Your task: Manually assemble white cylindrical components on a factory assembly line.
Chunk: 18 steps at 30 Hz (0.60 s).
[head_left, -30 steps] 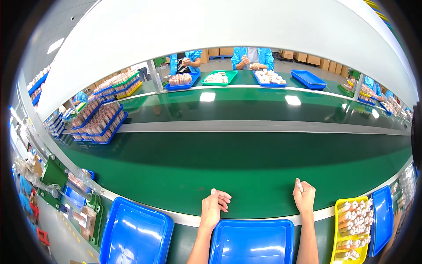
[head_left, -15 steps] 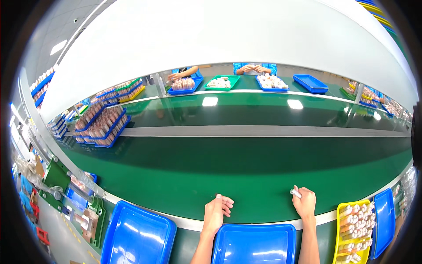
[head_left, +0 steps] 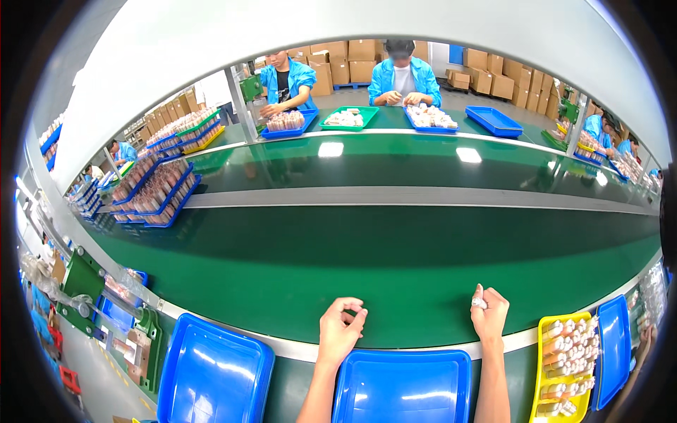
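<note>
Nearest, at the bottom centre, a shallow blue tray (head_left: 402,388), glossy and reflecting the lights, between two bare forearms. To its left, a second blue tray (head_left: 211,374), set at a slant. To the right, a yellow tray (head_left: 539,359) with rows of small white-capped tubes (head_left: 568,356), and just beside it another blue tray (head_left: 613,352). Just beyond the central tray, over the near part of a long green desk (head_left: 395,261), the left hand (head_left: 342,330), fingers curled and thumb close to the fingertips; impossible to tell whether this grip is fully closed or has hold of anything. Well apart from it, farther right, the right hand (head_left: 490,314), its grip closed around a small white piece (head_left: 479,303), mostly hidden by the fingers. Across the desk, a pale metal rail (head_left: 395,197); at its left end, stacked blue trays (head_left: 185,202) full of tubes. Farther off, a row of loaded blue and green trays, and behind them two co-workers in blue jackets, hands at the trays. Farthest back, piled cardboard boxes (head_left: 363,53).
</note>
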{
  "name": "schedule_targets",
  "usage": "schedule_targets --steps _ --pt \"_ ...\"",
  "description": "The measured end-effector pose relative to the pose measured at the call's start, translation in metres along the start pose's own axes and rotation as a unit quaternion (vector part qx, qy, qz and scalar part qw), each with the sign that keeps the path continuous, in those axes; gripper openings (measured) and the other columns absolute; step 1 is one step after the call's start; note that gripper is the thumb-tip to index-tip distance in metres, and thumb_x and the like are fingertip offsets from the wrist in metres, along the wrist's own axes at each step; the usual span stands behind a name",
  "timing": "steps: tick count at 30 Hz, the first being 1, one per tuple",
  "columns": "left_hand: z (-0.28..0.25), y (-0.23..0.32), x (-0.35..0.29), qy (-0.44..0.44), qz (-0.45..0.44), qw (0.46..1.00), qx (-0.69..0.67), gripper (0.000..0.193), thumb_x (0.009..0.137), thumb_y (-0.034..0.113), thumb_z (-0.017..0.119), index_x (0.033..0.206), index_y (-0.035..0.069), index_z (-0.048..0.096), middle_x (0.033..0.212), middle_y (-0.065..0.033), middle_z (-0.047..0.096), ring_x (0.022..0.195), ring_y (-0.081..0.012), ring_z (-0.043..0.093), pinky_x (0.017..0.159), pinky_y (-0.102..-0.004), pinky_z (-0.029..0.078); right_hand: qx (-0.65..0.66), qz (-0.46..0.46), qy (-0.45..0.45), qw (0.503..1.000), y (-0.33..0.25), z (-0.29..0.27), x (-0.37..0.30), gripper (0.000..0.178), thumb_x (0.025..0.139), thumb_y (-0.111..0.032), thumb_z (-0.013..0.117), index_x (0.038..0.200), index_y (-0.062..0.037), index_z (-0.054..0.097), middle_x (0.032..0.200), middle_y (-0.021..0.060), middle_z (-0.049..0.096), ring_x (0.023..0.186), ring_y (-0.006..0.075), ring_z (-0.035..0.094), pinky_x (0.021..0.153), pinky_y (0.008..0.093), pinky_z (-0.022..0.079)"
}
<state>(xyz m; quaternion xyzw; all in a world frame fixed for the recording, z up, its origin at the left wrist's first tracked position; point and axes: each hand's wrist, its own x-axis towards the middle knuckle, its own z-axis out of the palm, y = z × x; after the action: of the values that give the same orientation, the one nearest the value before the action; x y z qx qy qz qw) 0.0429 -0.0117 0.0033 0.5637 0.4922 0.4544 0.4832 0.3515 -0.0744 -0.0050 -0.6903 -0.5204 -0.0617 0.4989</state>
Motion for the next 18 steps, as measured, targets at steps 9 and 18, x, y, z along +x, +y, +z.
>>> schedule_targets --steps 9,18 --pt "-0.006 -0.004 -0.003 -0.048 -0.012 0.999 -0.022 0.023 0.079 -0.009 0.051 0.089 0.0 0.07 0.065 -0.0003 0.055 0.059 -0.0079 0.054 0.048 -0.0239 0.04 0.007 0.017 -0.006 1.0 0.009 0.0 -0.001 0.04 0.098 -0.011 0.062 0.061 0.0022 0.056 0.055 0.0092 0.049 0.046 0.0202 0.044 0.047 0.0375 0.032" --pt "-0.017 -0.015 -0.004 -0.022 0.064 0.982 -0.175 0.025 0.085 0.012 0.049 0.065 0.002 0.059 0.06 -0.0033 0.053 0.054 -0.0085 0.045 0.049 -0.0265 0.032 0.036 0.043 -0.007 0.998 0.002 -0.001 0.001 0.038 0.096 -0.01 0.064 0.061 0.003 0.056 0.055 0.0113 0.048 0.046 0.0233 0.043 0.048 0.0396 0.032"
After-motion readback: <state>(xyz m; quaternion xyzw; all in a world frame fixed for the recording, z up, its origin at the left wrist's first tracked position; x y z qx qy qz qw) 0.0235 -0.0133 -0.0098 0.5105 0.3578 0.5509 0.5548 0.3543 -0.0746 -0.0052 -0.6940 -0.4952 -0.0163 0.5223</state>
